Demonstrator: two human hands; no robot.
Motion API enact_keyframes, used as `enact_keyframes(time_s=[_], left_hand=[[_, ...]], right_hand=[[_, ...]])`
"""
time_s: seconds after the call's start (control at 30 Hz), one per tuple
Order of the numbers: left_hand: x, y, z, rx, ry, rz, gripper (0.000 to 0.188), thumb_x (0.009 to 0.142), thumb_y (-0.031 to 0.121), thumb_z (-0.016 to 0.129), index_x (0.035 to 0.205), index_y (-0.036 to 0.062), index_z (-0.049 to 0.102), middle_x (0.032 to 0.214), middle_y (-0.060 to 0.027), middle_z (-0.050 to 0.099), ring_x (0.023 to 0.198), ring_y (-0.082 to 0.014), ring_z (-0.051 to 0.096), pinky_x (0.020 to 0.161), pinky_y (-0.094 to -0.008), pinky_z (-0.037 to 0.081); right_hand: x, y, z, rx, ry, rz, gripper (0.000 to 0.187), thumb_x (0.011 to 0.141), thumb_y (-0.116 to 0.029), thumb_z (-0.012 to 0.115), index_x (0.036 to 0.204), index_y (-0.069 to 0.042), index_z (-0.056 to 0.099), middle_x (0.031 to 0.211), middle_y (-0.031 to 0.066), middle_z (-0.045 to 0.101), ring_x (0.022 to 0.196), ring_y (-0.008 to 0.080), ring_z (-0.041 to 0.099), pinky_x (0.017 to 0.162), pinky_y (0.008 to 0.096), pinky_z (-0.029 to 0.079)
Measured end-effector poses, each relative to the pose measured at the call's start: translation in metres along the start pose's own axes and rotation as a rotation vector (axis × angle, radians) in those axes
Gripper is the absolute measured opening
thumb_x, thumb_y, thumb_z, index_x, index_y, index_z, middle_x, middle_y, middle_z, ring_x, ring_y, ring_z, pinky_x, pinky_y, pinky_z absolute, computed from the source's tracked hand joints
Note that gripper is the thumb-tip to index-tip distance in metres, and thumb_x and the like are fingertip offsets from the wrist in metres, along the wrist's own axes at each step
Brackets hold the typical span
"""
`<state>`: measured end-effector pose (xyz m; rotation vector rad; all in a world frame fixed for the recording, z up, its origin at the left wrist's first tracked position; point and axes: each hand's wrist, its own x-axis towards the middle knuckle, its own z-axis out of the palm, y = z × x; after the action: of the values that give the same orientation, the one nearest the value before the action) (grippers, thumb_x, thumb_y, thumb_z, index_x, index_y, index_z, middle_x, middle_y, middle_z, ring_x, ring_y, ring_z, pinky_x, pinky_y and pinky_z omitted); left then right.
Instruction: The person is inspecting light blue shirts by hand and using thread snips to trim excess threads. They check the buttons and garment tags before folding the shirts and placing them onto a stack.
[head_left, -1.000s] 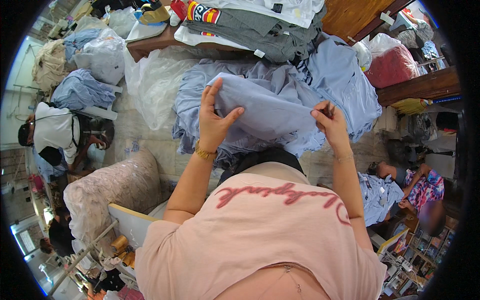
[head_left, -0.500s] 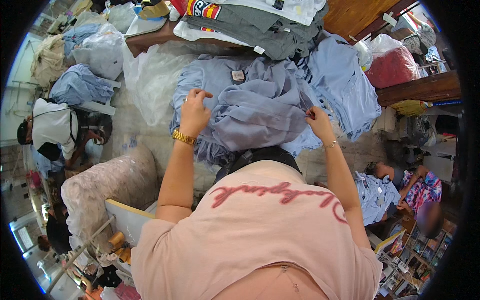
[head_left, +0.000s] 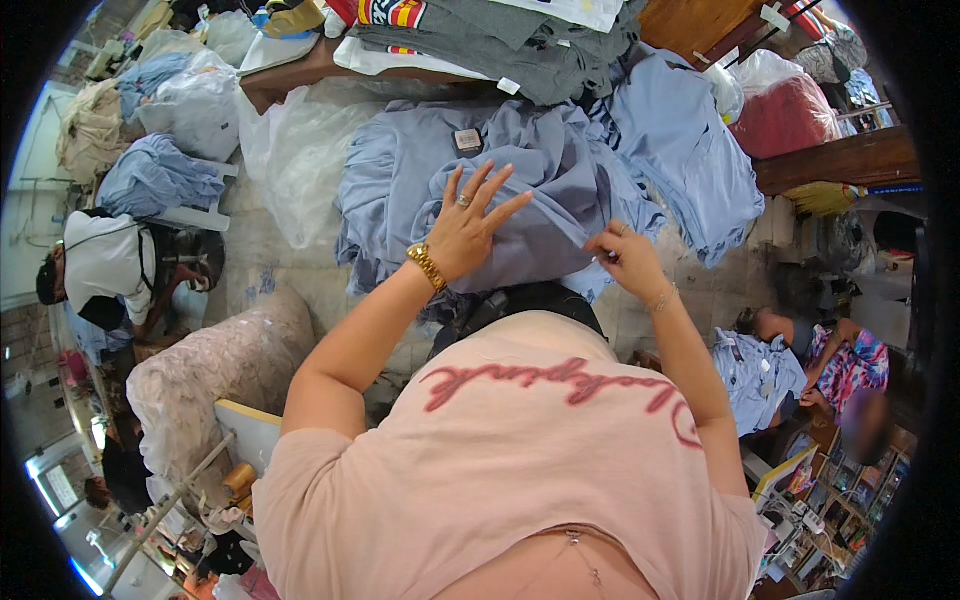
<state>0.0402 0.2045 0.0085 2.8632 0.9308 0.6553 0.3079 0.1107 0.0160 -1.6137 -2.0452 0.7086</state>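
1. Around the rumpled pile of blue-grey cloth garments point(head_left: 375, 190): pale tiled floor point(head_left: 300, 272). Left of the pile: crumpled clear plastic sheeting point(head_left: 295, 165). Beyond the pile: folded dark grey shirts point(head_left: 490, 55), stacked on a brown table point(head_left: 295, 78). Right of the pile: heap of lighter blue garments point(head_left: 690, 150).

2. Location of the thin, creased blue-grey cloth piece point(head_left: 550, 205): on top of the pile, toward its near right part. Small square label with a pale face point(head_left: 467, 140): on the pile, just past the left fingertips.

3. State of the left hand point(head_left: 465, 232): wide open, palm down, fingers fanned over the near middle of the pile; nothing gripped. Firmness of contact: impossible to tell.

4. State of the right hand point(head_left: 632, 262): fingers curled, thumb and forefinger apparently pinched on the cloth piece's edge, at the pile's near right side.

5. Recommended handling: press lightly with the flat left palm; sweep outward from the pinched edge to level creases.

6. Pinch close to the edge, without twisting. Apply light tension only; likely hazards: slipping of thin cloth and dragging of layers beneath.
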Motion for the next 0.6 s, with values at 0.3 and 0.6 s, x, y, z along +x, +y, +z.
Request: enact_keyframes(time_s=[0.3, 0.6], left_hand=[[-0.009, -0.03, 0.005, -0.089, 0.017, 0.205, 0.032, 0.061, 0.014, 0.067, 0.091, 0.0205, 0.059, 0.093, 0.0028, 0.053, 0.097, -0.0165, 0.049, 0.099, -0.0466, 0.025], [-0.031, -0.028, 0.003, -0.158, 0.032, 0.227, 0.021, 0.064, 0.011, 0.062, 0.084, 0.0163, 0.056, 0.096, 0.0019, 0.053, 0.094, -0.0165, 0.051, 0.092, -0.0391, 0.032]], right_hand=[[-0.032, 0.012, 0.027, -0.138, 0.072, -0.098, 0.023, 0.065, -0.012, 0.068, 0.086, -0.015, 0.059, 0.075, 0.0049, 0.051, 0.064, 0.026, 0.054, 0.055, 0.0383, 0.042], [-0.033, 0.0, 0.043, -0.029, 0.111, -0.024, 0.024, 0.065, -0.004, 0.063, 0.087, -0.011, 0.057, 0.079, 0.0047, 0.054, 0.068, 0.0257, 0.056, 0.058, 0.0349, 0.045]])
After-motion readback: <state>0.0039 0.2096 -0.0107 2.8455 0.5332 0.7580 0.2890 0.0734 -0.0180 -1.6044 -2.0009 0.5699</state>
